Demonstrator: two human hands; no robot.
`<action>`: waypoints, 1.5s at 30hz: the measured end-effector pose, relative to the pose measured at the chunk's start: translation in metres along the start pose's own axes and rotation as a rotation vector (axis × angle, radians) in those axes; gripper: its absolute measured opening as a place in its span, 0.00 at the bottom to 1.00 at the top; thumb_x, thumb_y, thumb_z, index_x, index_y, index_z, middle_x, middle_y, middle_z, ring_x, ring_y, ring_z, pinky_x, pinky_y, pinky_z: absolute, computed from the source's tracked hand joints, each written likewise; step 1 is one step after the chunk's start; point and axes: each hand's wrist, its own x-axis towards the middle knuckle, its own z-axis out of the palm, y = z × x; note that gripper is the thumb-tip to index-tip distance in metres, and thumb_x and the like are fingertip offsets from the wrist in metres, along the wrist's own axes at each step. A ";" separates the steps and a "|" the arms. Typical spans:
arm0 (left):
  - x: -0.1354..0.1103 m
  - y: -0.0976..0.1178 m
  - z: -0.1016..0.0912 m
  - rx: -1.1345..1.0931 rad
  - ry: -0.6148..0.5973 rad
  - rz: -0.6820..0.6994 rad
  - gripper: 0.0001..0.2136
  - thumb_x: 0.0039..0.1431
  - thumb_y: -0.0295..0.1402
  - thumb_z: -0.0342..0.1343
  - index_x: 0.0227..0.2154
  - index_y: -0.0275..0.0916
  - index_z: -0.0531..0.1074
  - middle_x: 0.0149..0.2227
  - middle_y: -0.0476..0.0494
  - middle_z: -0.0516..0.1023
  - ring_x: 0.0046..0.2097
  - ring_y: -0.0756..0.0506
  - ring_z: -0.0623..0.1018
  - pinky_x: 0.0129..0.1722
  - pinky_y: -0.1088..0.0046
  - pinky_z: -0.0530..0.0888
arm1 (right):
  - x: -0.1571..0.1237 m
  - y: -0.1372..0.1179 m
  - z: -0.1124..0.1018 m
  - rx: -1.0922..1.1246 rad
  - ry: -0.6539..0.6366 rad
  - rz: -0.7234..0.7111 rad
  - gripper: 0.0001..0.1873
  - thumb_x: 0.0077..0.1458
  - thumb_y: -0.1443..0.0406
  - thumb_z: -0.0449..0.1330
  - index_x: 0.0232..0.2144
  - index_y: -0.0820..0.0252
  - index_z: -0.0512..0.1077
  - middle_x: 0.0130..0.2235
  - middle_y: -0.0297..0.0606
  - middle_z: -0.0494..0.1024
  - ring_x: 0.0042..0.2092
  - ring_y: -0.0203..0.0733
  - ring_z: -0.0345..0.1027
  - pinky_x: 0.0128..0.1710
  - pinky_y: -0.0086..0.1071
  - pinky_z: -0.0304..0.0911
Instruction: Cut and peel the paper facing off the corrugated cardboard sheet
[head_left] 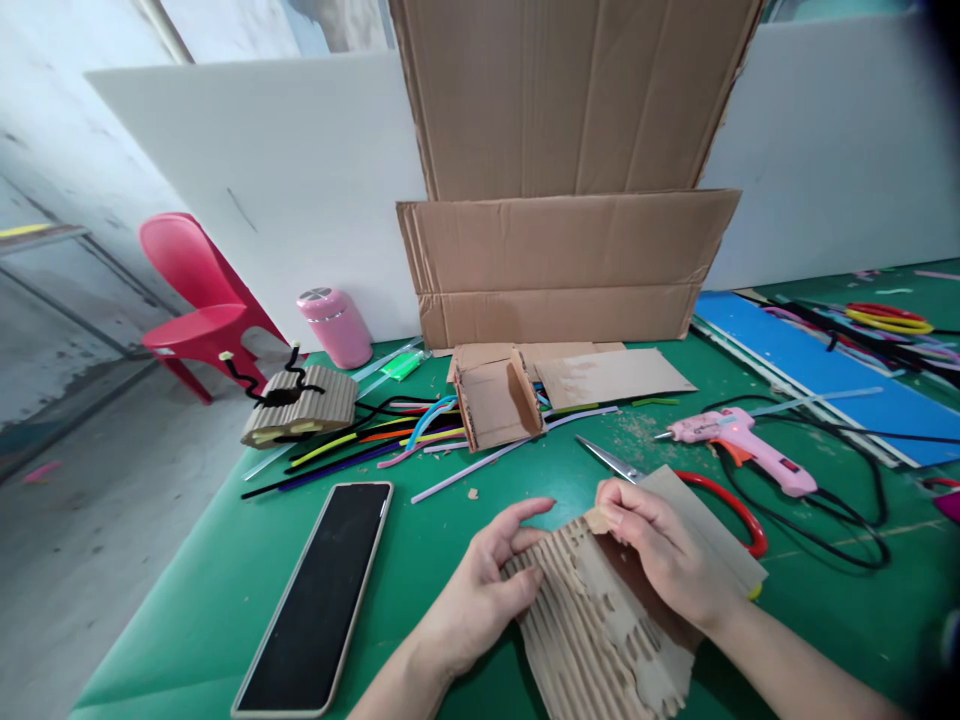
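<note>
A piece of corrugated cardboard lies low in the middle, its ridges bare except for a ragged strip of smooth paper layer. My left hand grips its left edge, thumb on the ridges and fingers beyond. At the top edge, my right hand pinches a small flap of the paper layer between thumb and fingers. Just past the right hand lie red-handled scissors, partly covered by a flat cardboard piece.
A phone lies at left. Behind are pipe cleaners, a small open cardboard box and a ridged cardboard figure. A pink glue gun with its cord rests at right. A pink flask and large carton stand at the back.
</note>
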 end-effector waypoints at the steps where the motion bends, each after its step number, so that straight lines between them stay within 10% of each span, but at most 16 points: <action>1: 0.000 0.000 0.000 0.004 0.000 0.003 0.22 0.46 0.28 0.55 0.47 0.42 0.62 0.38 0.44 0.73 0.34 0.50 0.70 0.26 0.79 0.61 | 0.000 0.000 -0.001 0.021 0.006 0.011 0.13 0.56 0.61 0.43 0.21 0.57 0.53 0.22 0.28 0.52 0.24 0.33 0.47 0.23 0.29 0.48; 14: 0.004 -0.002 -0.006 -0.012 0.009 0.007 0.22 0.46 0.30 0.56 0.47 0.40 0.62 0.36 0.43 0.73 0.34 0.48 0.71 0.26 0.77 0.61 | 0.007 0.015 -0.016 0.118 0.401 -0.132 0.16 0.54 0.61 0.48 0.18 0.56 0.50 0.20 0.27 0.50 0.22 0.33 0.46 0.22 0.29 0.49; 18: 0.004 -0.003 -0.008 -0.033 0.006 0.016 0.22 0.47 0.30 0.55 0.47 0.41 0.61 0.35 0.44 0.72 0.34 0.48 0.71 0.28 0.76 0.61 | -0.002 -0.004 -0.013 -0.140 0.175 -0.079 0.06 0.51 0.62 0.52 0.27 0.56 0.59 0.24 0.30 0.59 0.26 0.34 0.54 0.24 0.29 0.53; 23: 0.004 -0.002 -0.007 -0.088 0.000 0.027 0.23 0.47 0.28 0.56 0.48 0.40 0.60 0.30 0.47 0.70 0.31 0.50 0.71 0.30 0.75 0.62 | -0.007 -0.020 0.001 -0.566 -0.141 -0.168 0.17 0.42 0.54 0.59 0.22 0.57 0.55 0.23 0.29 0.60 0.26 0.35 0.54 0.25 0.30 0.50; 45: 0.004 -0.010 -0.006 -0.145 0.003 0.089 0.21 0.47 0.29 0.56 0.47 0.40 0.62 0.30 0.47 0.71 0.31 0.50 0.70 0.32 0.73 0.63 | -0.003 -0.023 0.016 -0.905 -0.187 -0.275 0.07 0.50 0.71 0.46 0.22 0.58 0.58 0.26 0.34 0.65 0.29 0.37 0.57 0.29 0.31 0.51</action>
